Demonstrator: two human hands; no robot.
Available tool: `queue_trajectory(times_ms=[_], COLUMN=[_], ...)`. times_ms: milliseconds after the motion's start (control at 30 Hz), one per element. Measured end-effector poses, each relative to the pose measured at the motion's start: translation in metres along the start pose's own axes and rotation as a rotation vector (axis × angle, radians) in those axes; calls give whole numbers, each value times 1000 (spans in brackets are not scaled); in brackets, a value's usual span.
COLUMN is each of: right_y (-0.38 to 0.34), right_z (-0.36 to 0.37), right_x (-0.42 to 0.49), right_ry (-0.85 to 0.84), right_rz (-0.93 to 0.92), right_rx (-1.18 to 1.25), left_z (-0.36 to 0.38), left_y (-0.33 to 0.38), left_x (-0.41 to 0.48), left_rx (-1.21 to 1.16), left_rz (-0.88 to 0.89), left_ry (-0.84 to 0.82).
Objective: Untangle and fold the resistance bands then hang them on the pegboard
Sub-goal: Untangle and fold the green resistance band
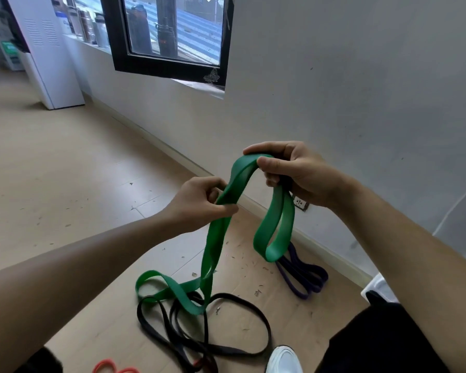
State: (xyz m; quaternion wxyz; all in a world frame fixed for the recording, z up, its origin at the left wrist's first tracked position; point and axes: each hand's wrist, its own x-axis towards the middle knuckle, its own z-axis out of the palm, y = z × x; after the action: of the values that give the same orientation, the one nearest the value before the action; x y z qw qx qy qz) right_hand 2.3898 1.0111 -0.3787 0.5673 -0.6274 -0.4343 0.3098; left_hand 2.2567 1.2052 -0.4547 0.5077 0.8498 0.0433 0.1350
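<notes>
Barely underway: the left hand (pixel 199 201) pinches the green band (pixel 215 238) mid-length while the right hand (pixel 291 173) grips its raised fold, a short loop dangling beneath. Its long axis runs steeply down to the floor (pixel 65 170), the tail lying over the black band (pixel 240 300). Purple band (pixel 304 275) and orange band (pixel 111 368) wait (no pegboard in view).

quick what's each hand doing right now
Left hand: closed, pinching the green band.
Right hand: closed, holding a folded loop of the green band.
</notes>
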Motion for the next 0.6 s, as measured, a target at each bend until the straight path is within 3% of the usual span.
queue_trajectory(times_ms=[100,233,300,600], right_y=[3,6,8,25], right_z=[-10,-24,-33,-32], right_x=[-3,-5,-7,-7], right_ry=[12,12,-2,-100], right_rz=[-1,-21,7,234], right_rx=[64,118,106,-181], left_z=[-8,-25,-36,-47], left_y=[5,15,19,33], left_x=[2,1,1,-4], left_rx=[33,-165,-247,-267], left_rz=[-2,-61,-50,-1], left_ry=[43,-205,-252,-160])
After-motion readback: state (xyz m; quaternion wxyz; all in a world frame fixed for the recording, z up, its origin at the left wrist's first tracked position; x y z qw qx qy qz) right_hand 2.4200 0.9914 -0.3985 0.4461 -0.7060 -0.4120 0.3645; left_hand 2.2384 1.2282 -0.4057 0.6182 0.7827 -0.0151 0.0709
